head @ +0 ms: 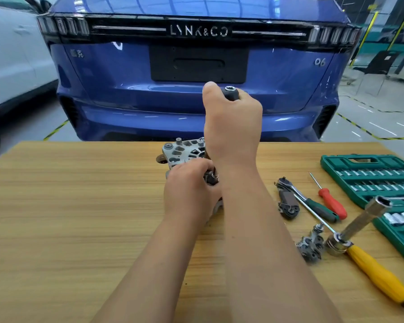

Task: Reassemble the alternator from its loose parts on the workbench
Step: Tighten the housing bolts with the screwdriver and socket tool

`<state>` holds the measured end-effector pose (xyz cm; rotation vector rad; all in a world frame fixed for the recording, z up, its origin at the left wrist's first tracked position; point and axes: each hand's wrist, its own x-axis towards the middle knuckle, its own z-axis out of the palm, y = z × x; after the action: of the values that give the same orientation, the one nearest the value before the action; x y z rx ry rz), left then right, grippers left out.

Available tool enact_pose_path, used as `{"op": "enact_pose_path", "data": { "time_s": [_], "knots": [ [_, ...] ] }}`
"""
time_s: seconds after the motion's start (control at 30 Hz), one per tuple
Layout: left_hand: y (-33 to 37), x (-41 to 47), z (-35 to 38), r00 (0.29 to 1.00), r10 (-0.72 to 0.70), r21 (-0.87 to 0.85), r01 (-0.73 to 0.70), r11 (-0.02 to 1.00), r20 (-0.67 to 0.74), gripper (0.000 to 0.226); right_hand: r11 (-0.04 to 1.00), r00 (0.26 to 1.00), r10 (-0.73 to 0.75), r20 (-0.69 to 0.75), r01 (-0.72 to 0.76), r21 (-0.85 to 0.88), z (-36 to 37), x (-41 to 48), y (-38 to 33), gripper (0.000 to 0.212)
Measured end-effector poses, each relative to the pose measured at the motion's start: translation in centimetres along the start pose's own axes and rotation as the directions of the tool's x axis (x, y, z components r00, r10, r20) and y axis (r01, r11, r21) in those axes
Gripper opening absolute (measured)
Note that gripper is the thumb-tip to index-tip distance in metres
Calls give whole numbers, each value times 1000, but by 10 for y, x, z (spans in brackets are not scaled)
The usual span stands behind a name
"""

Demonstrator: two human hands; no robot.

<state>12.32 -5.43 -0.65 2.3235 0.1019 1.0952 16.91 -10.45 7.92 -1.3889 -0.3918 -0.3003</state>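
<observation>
- Where it sits on the wooden bench, the alternator is half hidden under both hands; its grey ribbed housing shows just beyond the left fingertips.
- The left hand curls over the alternator's near side, gripping it.
- Above, the right hand is fisted round a dark tool handle — its socket-like end pokes out beside the thumb.
- Right of that forearm lie a ratchet, red screwdriver, small metal part, yellow-handled wrench and green socket case.
- Beyond the fingers — a blue car.
</observation>
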Motion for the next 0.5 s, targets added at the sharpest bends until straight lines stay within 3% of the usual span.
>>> {"op": "enact_pose_path", "data": {
  "time_s": [0.07,0.13,0.2,0.23,0.27,0.33,0.43,0.5],
  "knots": [
    [3,-2,1,998,42,0,-42,999,-46,50,1000,998,-12,-67,12,-8,3,-2,-2,54],
    [0,-2,3,997,51,-26,-53,998,-64,31,999,998,31,-52,-31,-7,0,0,-3,53],
    [-7,-1,5,998,58,-10,-58,998,-17,19,997,994,75,85,-72,-31,-11,4,0,48],
    [-12,-1,7,997,66,-8,-66,998,37,22,997,972,79,221,-74,-27,-19,8,2,44],
    [-17,-2,8,992,81,-19,-80,997,97,24,997,914,68,400,-78,9,-28,16,3,38],
    [-22,0,5,979,112,-28,-109,994,168,21,982,717,32,696,-154,113,-42,36,0,32],
    [-24,4,4,971,109,-30,-105,994,213,21,936,443,-7,897,-313,162,-35,55,-6,39],
    [-25,3,5,971,94,-47,-86,995,220,20,879,355,-23,935,-439,188,-29,52,-6,24]
  ]
}}
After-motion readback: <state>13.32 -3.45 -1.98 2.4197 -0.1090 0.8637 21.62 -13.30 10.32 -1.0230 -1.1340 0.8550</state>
